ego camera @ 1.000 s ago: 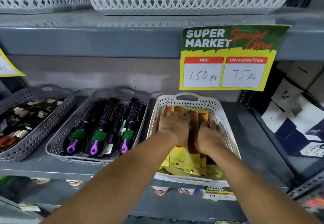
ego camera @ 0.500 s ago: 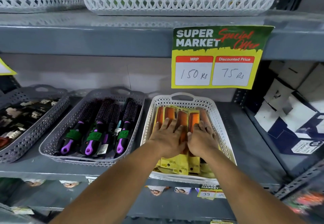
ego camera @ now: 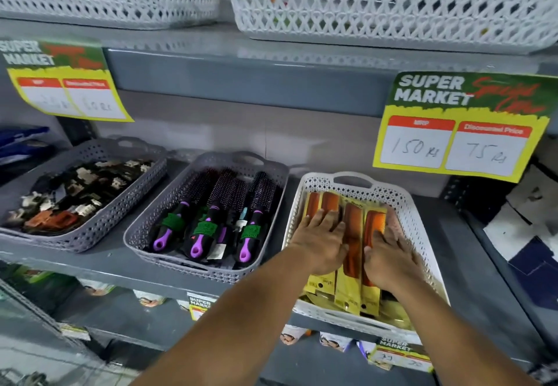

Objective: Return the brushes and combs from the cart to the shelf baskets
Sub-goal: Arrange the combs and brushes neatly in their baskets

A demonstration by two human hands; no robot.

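A white lattice basket (ego camera: 406, 204) on the grey shelf holds several orange combs (ego camera: 351, 234) in yellow packets, laid side by side. My left hand (ego camera: 321, 242) lies flat on the left packets, fingers spread. On the right packets, beside the basket's right wall, my right hand (ego camera: 389, 260) presses flat too. One comb shows between the two hands. Neither hand grips anything. To the left, a grey basket (ego camera: 151, 234) holds several round brushes (ego camera: 223, 213) with black and purple handles.
A second grey basket (ego camera: 99, 222) of hair clips stands further left. White baskets (ego camera: 392, 7) sit on the shelf above. Yellow-green price signs (ego camera: 459, 125) hang from that shelf's edge. Boxes are stacked at the right (ego camera: 528, 228). A lower shelf holds packets.
Both hands have slid back toward the basket's front and spread slightly apart, uncovering more of the combs. My view has swung left, so the baskets sit further right in frame.
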